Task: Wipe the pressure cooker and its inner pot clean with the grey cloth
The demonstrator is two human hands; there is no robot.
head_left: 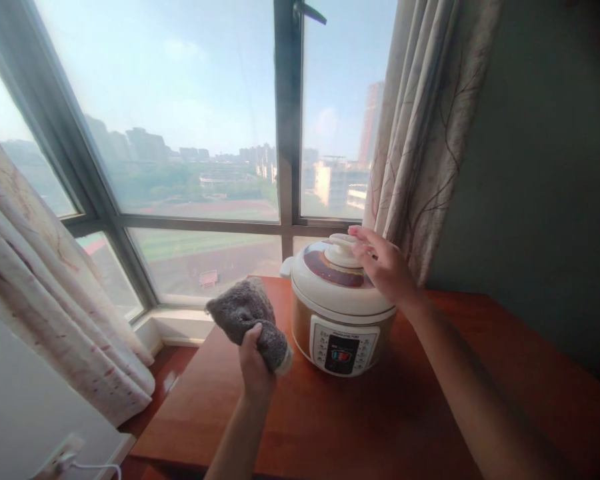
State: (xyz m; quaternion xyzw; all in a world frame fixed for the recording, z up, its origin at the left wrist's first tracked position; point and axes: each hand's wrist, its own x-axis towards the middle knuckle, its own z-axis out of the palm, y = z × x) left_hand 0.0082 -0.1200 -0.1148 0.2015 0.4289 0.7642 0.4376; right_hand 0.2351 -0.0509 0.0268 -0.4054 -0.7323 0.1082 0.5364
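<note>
A white and gold electric pressure cooker (337,313) stands on a reddish wooden table (370,413), its control panel facing me. My right hand (386,267) rests on the cooker's lid (325,277), fingers curled around the white lid knob (341,248). My left hand (254,365) is raised above the table to the left of the cooker, closed around a bunched grey cloth (247,319). The cloth hangs just clear of the cooker's left side.
A large window (190,133) with dark frames is behind the table. Patterned curtains hang at the right (420,133) and left (45,293). A dark wall (545,187) bounds the right side. A wall socket with a white plug (63,459) sits low left.
</note>
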